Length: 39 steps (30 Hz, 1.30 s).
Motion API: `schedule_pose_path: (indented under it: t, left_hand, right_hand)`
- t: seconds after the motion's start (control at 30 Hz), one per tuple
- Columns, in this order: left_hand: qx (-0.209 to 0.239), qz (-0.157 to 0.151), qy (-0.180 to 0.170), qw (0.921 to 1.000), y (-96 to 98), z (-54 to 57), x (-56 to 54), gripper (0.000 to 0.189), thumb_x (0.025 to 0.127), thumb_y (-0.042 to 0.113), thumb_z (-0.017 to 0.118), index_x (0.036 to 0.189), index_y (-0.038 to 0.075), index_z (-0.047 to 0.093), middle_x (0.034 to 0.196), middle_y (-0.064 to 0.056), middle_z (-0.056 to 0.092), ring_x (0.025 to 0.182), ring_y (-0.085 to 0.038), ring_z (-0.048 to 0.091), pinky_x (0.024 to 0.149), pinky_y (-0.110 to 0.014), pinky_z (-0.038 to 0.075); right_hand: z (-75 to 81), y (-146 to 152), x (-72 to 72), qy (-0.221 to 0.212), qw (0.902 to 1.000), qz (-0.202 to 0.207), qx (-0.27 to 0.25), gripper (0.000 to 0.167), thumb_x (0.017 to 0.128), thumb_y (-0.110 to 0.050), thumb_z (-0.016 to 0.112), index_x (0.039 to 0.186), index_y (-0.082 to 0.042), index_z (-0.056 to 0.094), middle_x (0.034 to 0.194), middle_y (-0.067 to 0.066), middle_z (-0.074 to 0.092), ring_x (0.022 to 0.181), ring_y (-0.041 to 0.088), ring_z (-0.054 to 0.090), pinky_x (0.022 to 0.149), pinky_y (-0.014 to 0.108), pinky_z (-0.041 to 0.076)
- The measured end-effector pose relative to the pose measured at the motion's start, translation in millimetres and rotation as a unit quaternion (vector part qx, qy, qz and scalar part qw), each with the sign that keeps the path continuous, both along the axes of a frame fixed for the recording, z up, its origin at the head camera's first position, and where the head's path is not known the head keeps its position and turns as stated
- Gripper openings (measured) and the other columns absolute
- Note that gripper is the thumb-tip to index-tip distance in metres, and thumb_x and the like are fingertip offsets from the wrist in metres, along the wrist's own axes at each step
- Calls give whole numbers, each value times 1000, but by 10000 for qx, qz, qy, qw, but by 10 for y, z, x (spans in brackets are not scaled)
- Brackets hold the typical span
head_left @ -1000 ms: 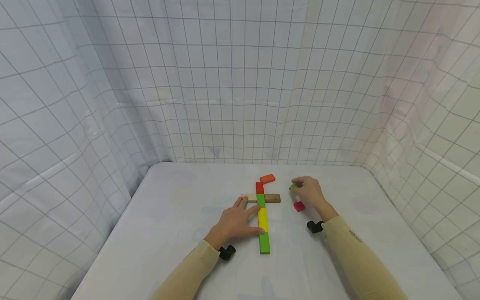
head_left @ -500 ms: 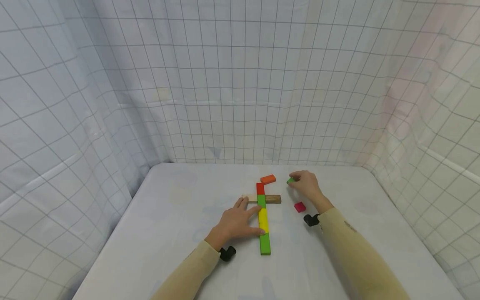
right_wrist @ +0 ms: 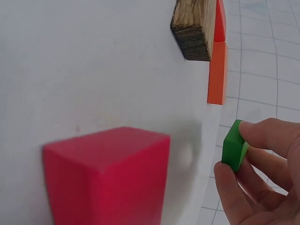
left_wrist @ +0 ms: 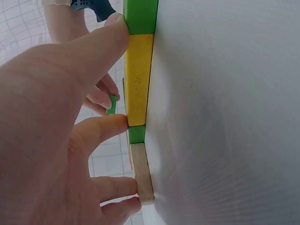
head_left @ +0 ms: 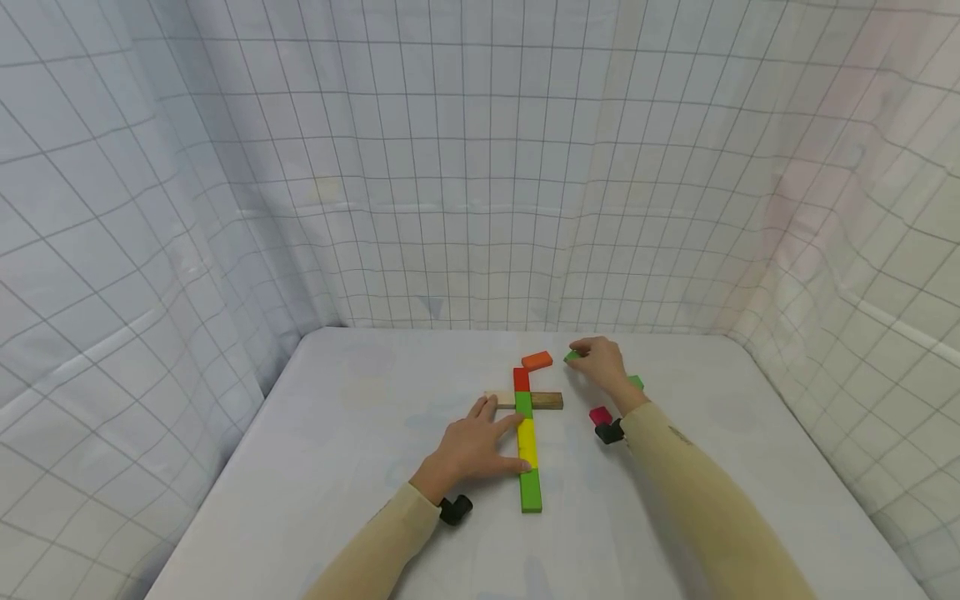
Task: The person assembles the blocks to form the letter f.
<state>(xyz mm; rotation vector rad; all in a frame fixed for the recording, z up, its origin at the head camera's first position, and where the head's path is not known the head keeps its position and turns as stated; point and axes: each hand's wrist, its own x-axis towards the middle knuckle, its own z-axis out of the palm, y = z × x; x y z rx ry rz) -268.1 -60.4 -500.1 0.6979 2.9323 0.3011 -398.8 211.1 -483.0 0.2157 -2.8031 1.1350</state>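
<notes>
My right hand (head_left: pixel 602 362) pinches a small green block (right_wrist: pixel 233 145) between thumb and fingertips, at the back right of the table. My left hand (head_left: pixel 471 446) lies with spread fingers along a row of blocks. Its thumb and index fingertip touch the two ends of the yellow block (head_left: pixel 527 443); two other fingertips rest on the pale wooden block (left_wrist: pixel 142 173). A green block (head_left: pixel 531 492) forms the near end of the row. Beyond the yellow one come a second green block (head_left: pixel 523 405) and a red block (head_left: pixel 521 379). A brown wooden block (head_left: pixel 547 401) juts out rightward.
An orange block (head_left: pixel 537 361) lies angled at the row's far end, left of the right hand. Under the right wrist sits a crimson block (head_left: pixel 600 415); another green block (head_left: pixel 636 382) shows partly behind that wrist. Gridded white cloth (head_left: pixel 480 208) surrounds the white table (head_left: pixel 360 400).
My right hand has moved left and away from me with the green block, nearer the orange block. The green block behind its wrist has come into sight. My left hand stays put.
</notes>
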Motion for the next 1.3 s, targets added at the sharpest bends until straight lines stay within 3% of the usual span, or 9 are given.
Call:
schedule_pose_path:
  t: [0.47,1.3]
  left_hand:
    - [30,-105,86,9999,-9,-10,-8,86,80,82,57,153,39,43,163,-17,24,150,-36,20,85,-49,55]
    - [22,-57,92,9999,-2,13,36,85,80,81,57,152,38,44,163,-17,24,150,-36,21,88,-51,54]
  right_hand:
    - [-93,-133,-152,-251,9992,-16,301,39,87,-6,76,125,1,68,120,17,69,113,33,63,96,45,50]
    - [-135,-188,-176,-123,9978,225,609,37,89,-4,74,125,1,69,119,16,69,111,32,62,98,46,49]
